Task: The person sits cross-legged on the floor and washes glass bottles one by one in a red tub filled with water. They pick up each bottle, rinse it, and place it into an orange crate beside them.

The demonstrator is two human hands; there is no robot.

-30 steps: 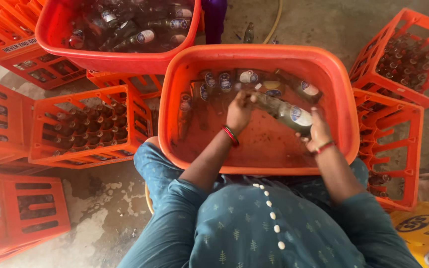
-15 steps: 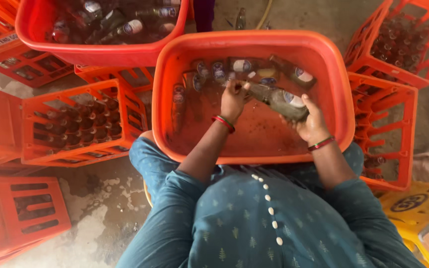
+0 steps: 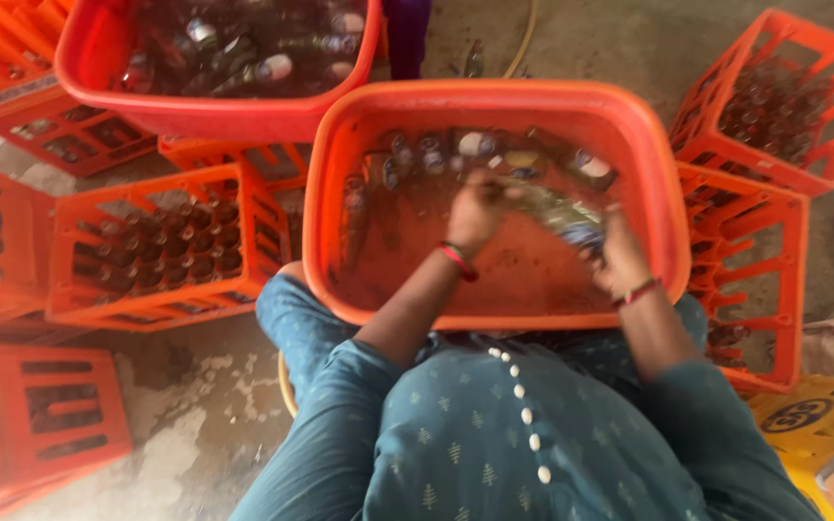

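My right hand (image 3: 620, 259) and left hand (image 3: 475, 207) fingers pinch one clear glass bottle (image 3: 557, 210) with blue label, over the orange plastic tub (image 3: 340, 154).

Open room over near half of orange tub (image 3: 340, 164); far wall crowded with bottles (image 3: 456, 154) (crates (image 3: 161, 251) flanking both sides).
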